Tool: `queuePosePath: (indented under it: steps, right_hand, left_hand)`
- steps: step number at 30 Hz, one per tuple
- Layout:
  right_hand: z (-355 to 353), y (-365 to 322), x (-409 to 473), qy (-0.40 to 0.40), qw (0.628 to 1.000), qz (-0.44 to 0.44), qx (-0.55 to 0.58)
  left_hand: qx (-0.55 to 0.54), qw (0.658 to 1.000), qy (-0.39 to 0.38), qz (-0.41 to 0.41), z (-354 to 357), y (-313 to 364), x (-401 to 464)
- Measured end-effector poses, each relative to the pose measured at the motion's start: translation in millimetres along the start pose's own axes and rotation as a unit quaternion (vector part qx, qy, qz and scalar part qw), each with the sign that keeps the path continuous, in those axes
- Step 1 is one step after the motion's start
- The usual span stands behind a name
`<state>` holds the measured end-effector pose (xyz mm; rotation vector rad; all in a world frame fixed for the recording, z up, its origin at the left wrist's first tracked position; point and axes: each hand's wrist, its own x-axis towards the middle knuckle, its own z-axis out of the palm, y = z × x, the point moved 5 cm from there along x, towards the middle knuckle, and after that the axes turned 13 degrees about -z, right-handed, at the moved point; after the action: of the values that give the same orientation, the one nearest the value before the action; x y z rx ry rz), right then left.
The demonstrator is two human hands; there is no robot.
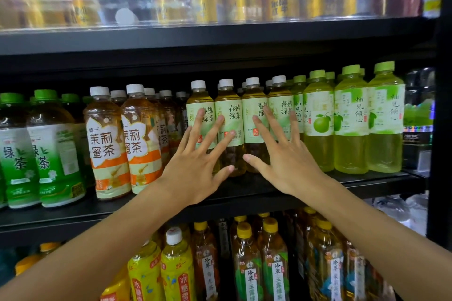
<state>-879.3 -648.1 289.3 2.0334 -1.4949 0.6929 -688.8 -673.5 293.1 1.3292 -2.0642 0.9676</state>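
On the middle shelf (73,212), spread hands meet the green tea bottles (230,105).
With fingers straight and splayed, the left hand (195,168) and right hand (286,166) rest on the pale labels of the white-capped front row, gripping nothing. Full plastic bottles should feel weighty, smooth and slightly yielding; the surest hold is probably around the labelled body, not the cap.

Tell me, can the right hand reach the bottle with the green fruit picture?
Probably yes: the right hand is open just beside that bottle, which stands in the front row with nothing before it.
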Motion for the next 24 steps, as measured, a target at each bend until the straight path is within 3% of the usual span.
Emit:
queuePosePath:
  steps: [24]
  right_hand:
    - [-2.1,1.6,-7.7,-0.012,1.0,-0.008,0.006]
  left_hand:
    - [-0.015,0.999,-0.037,0.001,-3.5,-3.6,-10.7]
